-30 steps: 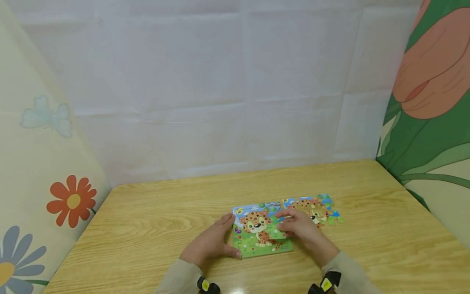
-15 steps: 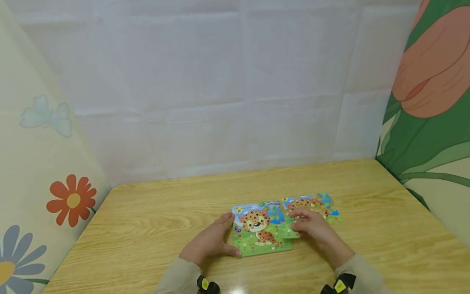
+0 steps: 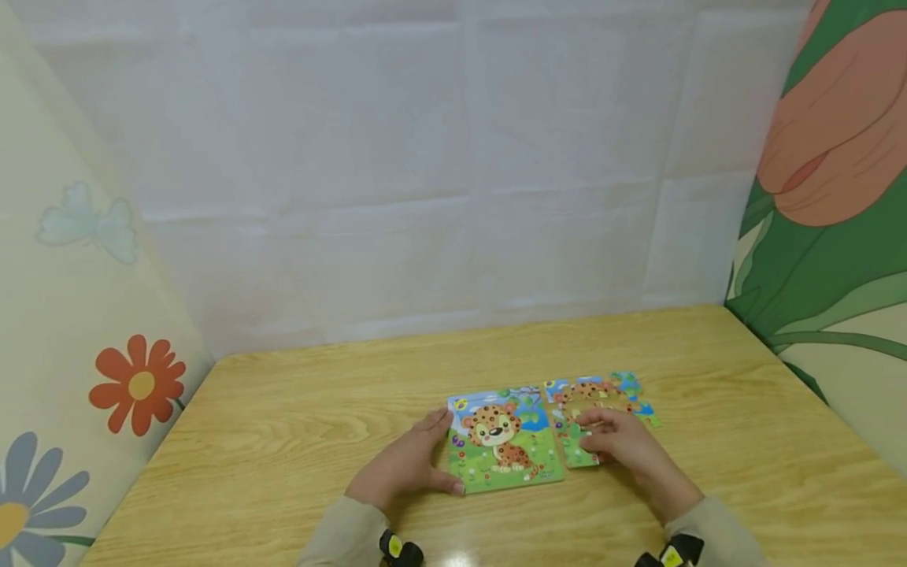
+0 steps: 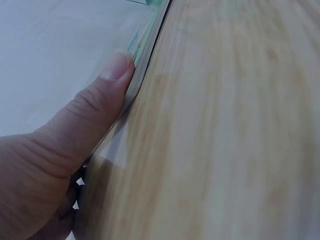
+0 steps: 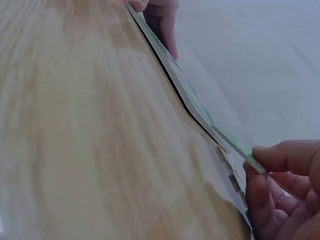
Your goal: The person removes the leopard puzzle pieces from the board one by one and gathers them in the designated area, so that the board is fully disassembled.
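Note:
A square puzzle board (image 3: 496,441) with a spotted leopard cub on grass lies on the table. My left hand (image 3: 407,465) rests along its left side, fingers extended by the upper left edge and thumb on the lower left corner. In the left wrist view that thumb (image 4: 102,90) presses the board's edge. To the right of the board my right hand (image 3: 627,449) pinches a green puzzle piece (image 5: 240,147) between thumb and fingers. Beyond it lies a partly joined puzzle (image 3: 584,391) with the same cub picture, partly covered by the right hand.
The wood-grain table (image 3: 319,417) extends around both hands. A white cloth (image 3: 397,173) hangs behind it. Flower-printed panels stand at the left (image 3: 64,291) and right (image 3: 836,260).
My right hand has moved right with the green puzzle piece, from over the board's right part to the joined puzzle beside it. The left hand and the board stay put.

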The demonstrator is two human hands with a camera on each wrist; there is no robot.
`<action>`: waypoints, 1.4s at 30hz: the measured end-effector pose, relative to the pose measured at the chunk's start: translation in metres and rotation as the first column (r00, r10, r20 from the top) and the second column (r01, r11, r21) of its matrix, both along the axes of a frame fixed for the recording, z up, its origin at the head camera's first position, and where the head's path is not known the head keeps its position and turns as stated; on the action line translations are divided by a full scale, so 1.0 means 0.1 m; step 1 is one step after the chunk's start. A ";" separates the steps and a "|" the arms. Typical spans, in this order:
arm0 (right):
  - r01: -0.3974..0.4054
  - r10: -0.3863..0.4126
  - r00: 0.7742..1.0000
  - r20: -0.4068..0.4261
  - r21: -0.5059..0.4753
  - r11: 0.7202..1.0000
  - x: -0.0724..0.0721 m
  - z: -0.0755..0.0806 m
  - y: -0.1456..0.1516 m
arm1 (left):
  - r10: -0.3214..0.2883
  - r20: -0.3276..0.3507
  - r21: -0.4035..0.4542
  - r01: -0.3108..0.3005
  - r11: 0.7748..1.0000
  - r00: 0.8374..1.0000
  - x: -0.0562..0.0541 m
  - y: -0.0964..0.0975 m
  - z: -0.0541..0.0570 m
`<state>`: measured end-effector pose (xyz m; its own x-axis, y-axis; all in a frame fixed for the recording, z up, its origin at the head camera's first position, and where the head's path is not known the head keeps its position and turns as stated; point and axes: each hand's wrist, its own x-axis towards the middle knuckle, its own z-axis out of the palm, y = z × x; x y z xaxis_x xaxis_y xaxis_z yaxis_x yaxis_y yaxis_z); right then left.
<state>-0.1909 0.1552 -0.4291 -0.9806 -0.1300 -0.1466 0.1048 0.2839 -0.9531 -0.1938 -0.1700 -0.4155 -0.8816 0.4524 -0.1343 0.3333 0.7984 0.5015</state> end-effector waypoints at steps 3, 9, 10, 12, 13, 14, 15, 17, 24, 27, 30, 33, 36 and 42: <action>-0.010 0.010 1.000 -0.009 0.024 1.000 0.01 0.00 0.01 | 0.002 0.001 0.003 -0.002 1.000 1.000 0.00 0.00 0.01; 0.016 -0.015 1.000 -0.009 0.083 0.996 0.02 0.01 0.00 | 0.001 0.006 0.010 -0.001 1.000 1.000 0.00 0.00 0.01; 0.026 -0.025 1.000 -0.013 0.104 0.994 0.02 0.01 -0.01 | 0.001 0.005 0.010 -0.001 1.000 1.000 0.00 0.00 0.01; 0.047 -0.044 0.999 -0.023 0.149 0.988 0.02 0.00 -0.02 | 0.001 0.007 0.012 -0.001 1.000 1.000 0.01 0.01 0.01; 0.052 -0.047 0.998 -0.032 0.169 0.984 0.02 -0.01 -0.02 | 0.002 0.008 0.013 -0.002 1.000 1.000 0.01 0.01 0.01; 0.055 -0.048 0.998 -0.044 0.190 0.980 0.02 -0.01 -0.03 | 0.004 0.010 0.016 -0.004 1.000 1.000 0.01 0.01 0.00; 0.057 -0.047 0.997 -0.055 0.211 0.976 0.03 -0.01 -0.04 | 0.005 0.011 0.019 -0.005 1.000 1.000 0.01 0.01 0.01; 0.063 -0.044 0.996 -0.080 0.255 0.965 0.04 0.00 -0.05 | 0.006 0.012 0.023 -0.007 1.000 1.000 0.02 0.01 0.01; 0.091 -0.029 0.986 -0.162 0.386 0.918 0.08 0.07 -0.10 | -0.003 0.005 0.020 0.003 1.000 1.000 0.02 0.00 0.02; 0.104 -0.033 0.984 -0.175 0.416 0.903 0.10 0.09 -0.12 | -0.011 -0.004 0.018 0.011 1.000 1.000 0.02 0.00 0.01; 0.103 -0.031 0.984 -0.175 0.422 0.901 0.11 0.10 -0.12 | -0.018 -0.014 0.016 0.018 1.000 1.000 0.02 0.00 0.01; 0.100 -0.040 0.987 -0.158 0.395 0.913 0.12 0.12 -0.11 | -0.019 -0.014 0.016 0.019 1.000 1.000 0.02 0.00 0.01; 0.105 -0.060 0.989 -0.132 0.365 0.925 0.12 0.14 -0.10 | -0.016 -0.009 0.016 0.016 1.000 1.000 0.02 0.00 0.02; 0.116 -0.053 0.982 -0.182 0.358 0.926 0.09 0.24 -0.10 | -0.013 -0.004 0.015 0.013 1.000 1.000 0.02 0.00 0.03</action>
<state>-0.1824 0.1452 -0.4055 -0.9999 -0.0139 -0.0027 -0.0064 0.6129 -0.7901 -0.1921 -0.1699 -0.4128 -0.8763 0.4656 -0.1240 0.3454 0.7865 0.5120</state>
